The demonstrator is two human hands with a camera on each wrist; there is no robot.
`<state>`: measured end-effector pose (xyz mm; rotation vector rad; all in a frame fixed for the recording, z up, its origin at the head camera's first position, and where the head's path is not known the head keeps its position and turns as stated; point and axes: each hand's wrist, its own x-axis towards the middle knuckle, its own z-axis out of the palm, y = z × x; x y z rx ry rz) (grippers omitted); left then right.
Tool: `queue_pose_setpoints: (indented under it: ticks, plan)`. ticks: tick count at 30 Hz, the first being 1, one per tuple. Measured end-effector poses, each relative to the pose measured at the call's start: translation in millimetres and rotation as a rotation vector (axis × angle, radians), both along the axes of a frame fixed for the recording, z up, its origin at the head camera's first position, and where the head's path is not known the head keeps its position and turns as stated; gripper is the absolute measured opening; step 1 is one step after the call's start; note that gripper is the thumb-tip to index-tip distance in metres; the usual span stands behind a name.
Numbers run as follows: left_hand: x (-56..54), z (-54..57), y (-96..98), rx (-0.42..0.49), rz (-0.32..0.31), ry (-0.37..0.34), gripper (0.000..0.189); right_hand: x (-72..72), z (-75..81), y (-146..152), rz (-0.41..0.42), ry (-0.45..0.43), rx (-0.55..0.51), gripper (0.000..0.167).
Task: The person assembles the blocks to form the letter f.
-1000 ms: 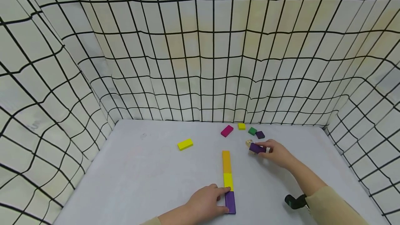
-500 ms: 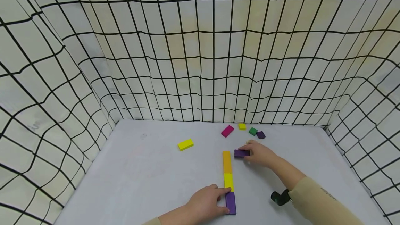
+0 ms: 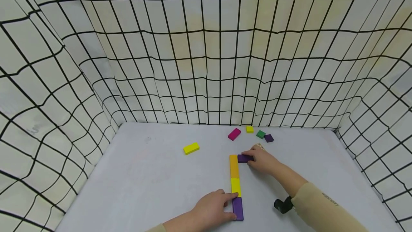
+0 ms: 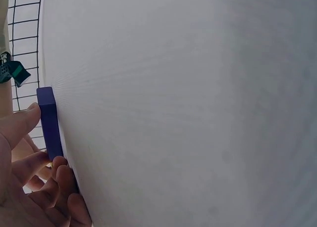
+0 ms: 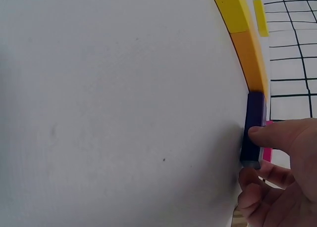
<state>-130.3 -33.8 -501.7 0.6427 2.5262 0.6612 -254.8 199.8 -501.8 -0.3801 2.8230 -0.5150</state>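
Note:
An orange block [image 3: 234, 166], a yellow block [image 3: 235, 186] and a purple block [image 3: 238, 209] form a straight line end to end on the white table. My left hand [image 3: 210, 208] holds the near purple block, thumb at its near end and index finger by its joint with the yellow one. At the far end, my right hand [image 3: 263, 159] pinches a second purple block [image 3: 244, 158] between thumb and fingers. That block lies crosswise, its left end against the orange block's right side, as the right wrist view also shows with the dark purple block [image 5: 254, 111] meeting the orange block [image 5: 249, 59].
Beyond the right hand lie a magenta block [image 3: 234, 134], a small yellow block [image 3: 249, 129], a green block [image 3: 260, 134] and a dark purple block [image 3: 268, 138]. A pale patterned piece [image 3: 260, 146] is partly hidden behind that hand. Another yellow block [image 3: 191, 148] lies left. Black netting [image 3: 220, 58] surrounds the table.
My right hand has carried its purple block leftward, turning it level, until it meets the orange block's side. The left hand has stayed in place on its purple block.

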Motion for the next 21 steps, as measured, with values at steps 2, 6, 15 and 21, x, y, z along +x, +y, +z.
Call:
queue_pose_setpoints:
  ticks: [2,6,15,21]
  plan:
    - [-0.1,0.3,0.3,0.002,-0.002,0.001,0.059,0.9,0.6,-0.4,-0.004,-0.003,-0.005,0.039]
    - [-0.2,0.9,0.7,0.002,0.000,-0.002,0.059,1.3,-0.5,0.2,-0.013,-0.004,-0.018,0.039]
    - [-0.4,0.5,0.9,-0.004,0.003,0.005,0.059,1.7,-3.8,0.7,-0.025,-0.012,-0.030,0.041]
    - [-0.4,0.6,1.5,-0.006,0.011,-0.005,0.058,4.4,-3.4,1.0,-0.023,-0.003,-0.042,0.041]
